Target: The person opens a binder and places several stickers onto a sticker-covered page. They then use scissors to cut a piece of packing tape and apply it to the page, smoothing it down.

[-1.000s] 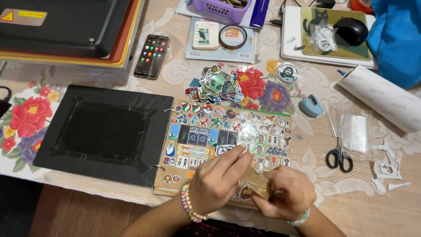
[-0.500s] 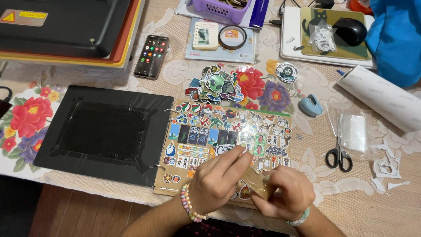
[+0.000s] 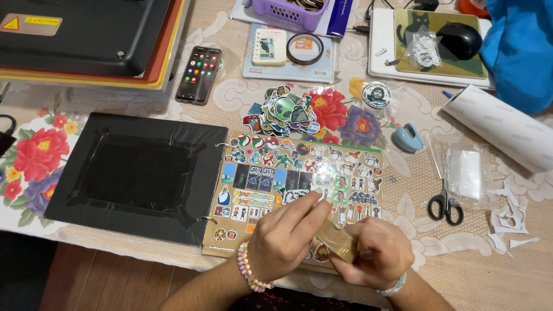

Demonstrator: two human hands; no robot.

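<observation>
Fingers of both my left hand (image 3: 285, 239) and right hand (image 3: 374, 253) pinch a small clear packet (image 3: 337, 243) above the sticker album (image 3: 299, 178) on the table (image 3: 461, 259).

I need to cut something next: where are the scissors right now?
In the head view, the black-handled scissors lie on the table's right side, beside the clear plastic bag.

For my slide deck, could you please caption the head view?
Both hands, left hand and right hand, hold a small clear packet over an open sticker album on a floral tablecloth.
</observation>
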